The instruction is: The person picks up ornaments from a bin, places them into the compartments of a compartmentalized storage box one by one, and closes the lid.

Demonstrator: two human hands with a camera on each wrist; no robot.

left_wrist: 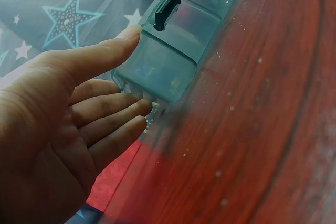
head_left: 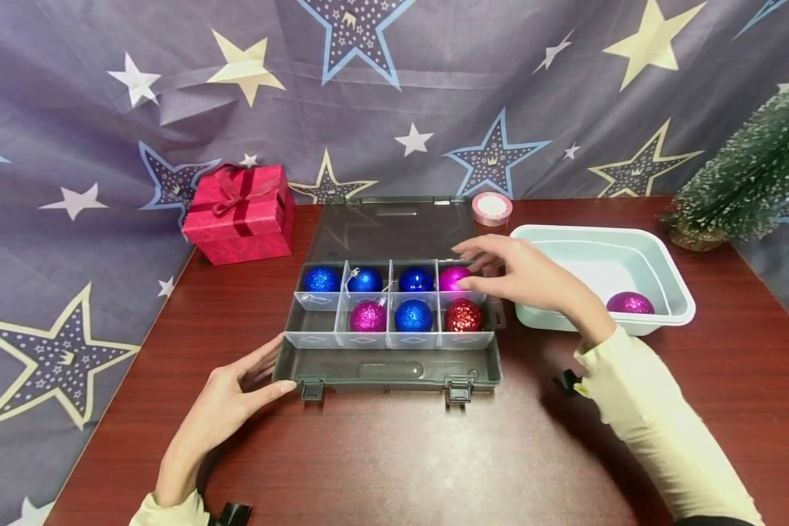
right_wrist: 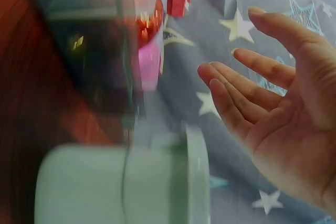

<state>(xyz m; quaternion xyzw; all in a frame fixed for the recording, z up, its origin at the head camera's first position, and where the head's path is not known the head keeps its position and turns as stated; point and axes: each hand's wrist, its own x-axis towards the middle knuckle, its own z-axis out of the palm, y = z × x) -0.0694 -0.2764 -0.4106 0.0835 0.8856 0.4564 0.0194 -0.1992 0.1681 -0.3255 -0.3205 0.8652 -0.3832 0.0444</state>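
A dark see-through organizer box (head_left: 388, 376) lies with its lid (head_left: 397, 230) tipped back. Glitter and shiny ornament balls sit in its divided compartments: blue ones along the back row, a bright pink ball (head_left: 452, 277) at back right, then a magenta ball (head_left: 368, 316), a blue ball (head_left: 413, 315) and a red ball (head_left: 463, 315) in front. The front-left compartment holds no ball. My left hand (head_left: 230, 398) touches the box's front-left corner, thumb and fingers fairly straight. Above the pink ball hovers my right hand (head_left: 522, 274), fingers spread and holding nothing; part of that ball is hidden.
A pale plastic tub (head_left: 677, 310) stands right of the box with a purple ball (head_left: 630, 302) inside. A red gift box (head_left: 237, 215) sits at back left, a pink tape roll (head_left: 492, 209) behind the box, and a small frosted tree (head_left: 756, 168) at far right.
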